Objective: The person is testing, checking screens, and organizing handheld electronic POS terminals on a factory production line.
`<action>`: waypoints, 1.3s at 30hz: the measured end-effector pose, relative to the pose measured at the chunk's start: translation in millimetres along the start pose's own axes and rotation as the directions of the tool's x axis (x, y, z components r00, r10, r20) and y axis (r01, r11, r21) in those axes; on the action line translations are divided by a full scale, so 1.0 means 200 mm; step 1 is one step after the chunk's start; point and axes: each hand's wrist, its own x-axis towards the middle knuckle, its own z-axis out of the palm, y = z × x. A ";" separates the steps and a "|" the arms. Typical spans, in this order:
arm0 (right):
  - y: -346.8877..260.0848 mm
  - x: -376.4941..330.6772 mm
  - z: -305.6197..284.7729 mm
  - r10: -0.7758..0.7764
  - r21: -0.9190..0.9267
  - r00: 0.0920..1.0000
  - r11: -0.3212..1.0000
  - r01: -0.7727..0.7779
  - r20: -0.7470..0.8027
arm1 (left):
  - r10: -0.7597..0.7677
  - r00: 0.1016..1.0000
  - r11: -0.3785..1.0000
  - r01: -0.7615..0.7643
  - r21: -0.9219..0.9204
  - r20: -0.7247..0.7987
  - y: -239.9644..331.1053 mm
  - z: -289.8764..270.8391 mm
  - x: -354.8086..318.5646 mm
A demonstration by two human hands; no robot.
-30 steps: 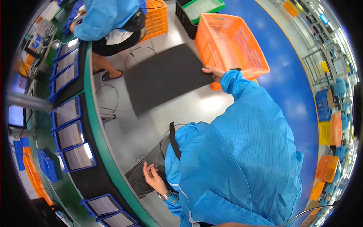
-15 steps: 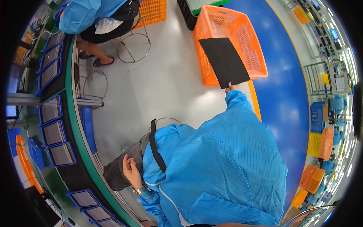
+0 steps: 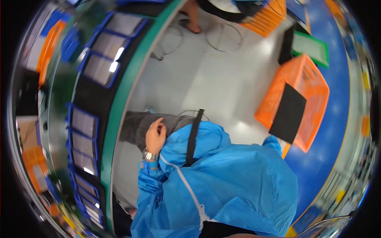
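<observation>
I can't see the right hand where the bright-blue cloth sleeve meets the flat black rectangular sheet, so its grip is anyone's guess. That sheet hides part of the orange perforated plastic crate. The blue-framed flat trays look blurred. Up top, most of the co-worker is cut off.

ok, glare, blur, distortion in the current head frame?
Head view: white glare patches on the blue-framed rectangular panels; head view: the perforated orange plastic crate is smeared, probably motion blur; head view: fisheye bows the long green bench edge, with dark vignetting around the rim.
</observation>
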 end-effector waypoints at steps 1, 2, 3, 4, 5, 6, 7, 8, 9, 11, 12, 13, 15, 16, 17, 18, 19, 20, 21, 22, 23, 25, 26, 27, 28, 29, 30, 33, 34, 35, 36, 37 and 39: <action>-0.03 -0.01 0.06 -0.013 0.000 1.000 1.000 0.013 0.006 | -0.005 1.000 1.000 0.005 0.011 0.011 0.03 0.01 0.02; -0.07 -0.03 0.14 -0.027 -0.019 0.999 0.999 0.028 0.016 | -0.034 0.999 0.999 0.034 0.009 0.009 0.02 0.00 0.00; -0.12 -0.05 0.23 -0.044 -0.029 0.999 0.999 0.045 0.022 | -0.038 0.999 0.999 0.038 -0.001 -0.017 0.01 -0.01 -0.01; -0.16 -0.08 0.29 -0.064 -0.032 0.998 0.997 0.065 0.021 | -0.037 0.999 0.999 0.036 -0.016 -0.037 0.00 -0.01 -0.02; -0.20 -0.11 0.36 -0.085 -0.035 0.996 0.996 0.085 0.020 | -0.061 0.997 0.998 0.060 -0.035 -0.050 -0.02 -0.02 -0.03; -0.25 -0.16 0.44 -0.107 -0.041 0.994 0.993 0.108 0.019 | -0.076 0.993 0.996 0.072 -0.048 -0.088 -0.03 -0.03 -0.05; -0.29 -0.20 0.51 -0.132 -0.043 0.991 0.990 0.132 0.015 | -0.072 0.993 0.996 0.066 -0.063 -0.092 -0.04 -0.03 -0.06; -0.33 -0.24 0.59 -0.155 -0.047 0.988 0.987 0.155 0.014 | -0.070 0.993 0.995 0.062 -0.076 -0.098 -0.04 -0.03 -0.06; -0.36 -0.28 0.69 -0.175 -0.053 0.984 0.983 0.176 0.017 | -0.072 0.990 0.992 0.058 -0.114 -0.118 -0.04 -0.04 -0.07; -0.42 -0.37 0.91 -0.211 -0.072 0.977 0.974 0.213 0.037 | -0.061 0.989 0.979 0.034 -0.202 -0.131 -0.06 -0.05 -0.08; -0.45 -0.41 1.06 -0.229 -0.083 0.972 0.969 0.233 0.053 | -0.062 0.988 0.967 0.025 -0.253 -0.139 -0.07 -0.07 -0.08; -0.49 -0.46 1.21 -0.245 -0.093 0.967 0.963 0.252 0.072 | -0.058 0.984 0.953 0.005 -0.303 -0.168 -0.10 -0.05 -0.10; -0.62 -0.66 1.52 -0.366 -0.096 0.917 0.919 0.383 0.156 | -0.069 0.983 0.933 0.004 -0.360 -0.169 -0.12 -0.06 -0.13; -0.66 -0.85 1.74 -0.428 -0.138 0.872 0.874 0.467 0.237 | -0.108 0.973 0.926 0.024 -0.378 -0.202 -0.15 -0.05 -0.16; -0.70 -0.97 1.90 -0.518 -0.195 0.789 0.780 0.594 0.332 | -0.121 0.964 0.910 0.012 -0.414 -0.238 -0.19 -0.04 -0.20; -0.72 -1.15 2.08 -0.549 -0.249 0.710 0.685 0.684 0.440 | -0.163 0.955 0.888 0.032 -0.458 -0.249 -0.23 -0.04 -0.23; -0.70 -1.36 2.24 -0.558 -0.290 0.628 0.577 0.764 0.543 | -0.205 0.942 0.880 0.058 -0.472 -0.266 -0.23 -0.07 -0.26; -0.66 -1.58 2.33 -0.499 -0.269 0.461 0.409 0.872 0.734 | -0.254 0.927 0.866 0.090 -0.492 -0.277 -0.22 -0.10 -0.32; -0.61 -1.74 2.36 -0.307 -0.330 0.394 0.240 0.913 0.866 | -0.268 0.905 0.872 0.082 -0.483 -0.331 -0.22 -0.13 -0.37; -0.56 -1.87 2.39 -0.085 -0.341 0.345 0.056 0.938 0.935 | -0.294 0.883 0.865 0.084 -0.494 -0.365 -0.23 -0.17 -0.41; -0.50 -2.00 2.37 0.235 -0.347 0.373 -0.145 0.927 0.898 | -0.316 0.851 0.880 0.096 -0.466 -0.421 -0.23 -0.21 -0.46; -0.44 -2.16 2.28 0.845 -0.208 0.334 -0.269 0.940 0.417 | -0.365 0.777 0.884 0.118 -0.452 -0.512 -0.24 -0.28 -0.54; -0.40 -2.22 2.18 0.871 -0.333 0.438 -0.354 0.874 0.224 | -0.382 0.733 0.884 0.113 -0.453 -0.563 -0.26 -0.29 -0.57; -0.37 -2.23 2.19 0.874 -0.308 0.445 -0.376 0.874 0.195 | -0.406 0.678 0.883 0.119 -0.454 -0.612 -0.28 -0.30 -0.62; -0.33 -2.23 2.20 0.856 -0.251 0.456 -0.399 0.882 0.243 | -0.427 0.613 0.886 0.136 -0.444 -0.665 -0.29 -0.29 -0.66; -0.30 -2.23 2.21 0.838 -0.197 0.458 -0.416 0.888 0.296 | -0.449 0.579 0.879 0.148 -0.454 -0.680 -0.29 -0.30 -0.69; -0.27 -2.21 2.20 0.816 -0.149 0.454 -0.430 0.891 0.357 | -0.463 0.545 0.873 0.143 -0.467 -0.699 -0.29 -0.30 -0.71; -0.23 -2.17 2.13 0.731 -0.029 0.398 -0.461 0.887 0.555 | -0.479 0.483 0.865 0.117 -0.488 -0.733 -0.28 -0.29 -0.76; -0.22 -2.16 2.11 0.691 0.003 0.368 -0.472 0.881 0.621 | -0.472 0.488 0.866 0.099 -0.491 -0.734 -0.28 -0.28 -0.76; -0.22 -2.14 2.07 0.647 0.031 0.334 -0.484 0.875 0.686 | -0.464 0.495 0.866 0.080 -0.493 -0.735 -0.27 -0.28 -0.75; -0.21 -2.13 2.03 0.599 0.055 0.298 -0.498 0.866 0.743 | -0.464 0.500 0.866 0.082 -0.493 -0.732 -0.26 -0.28 -0.75; -0.19 -2.14 1.99 0.542 0.073 0.258 -0.514 0.855 0.800 | -0.459 0.514 0.863 0.064 -0.501 -0.725 -0.23 -0.30 -0.74; -0.13 -2.17 1.99 0.591 0.335 -0.083 -0.330 0.883 0.802 | -0.432 0.551 0.867 0.033 -0.498 -0.714 -0.19 -0.32 -0.72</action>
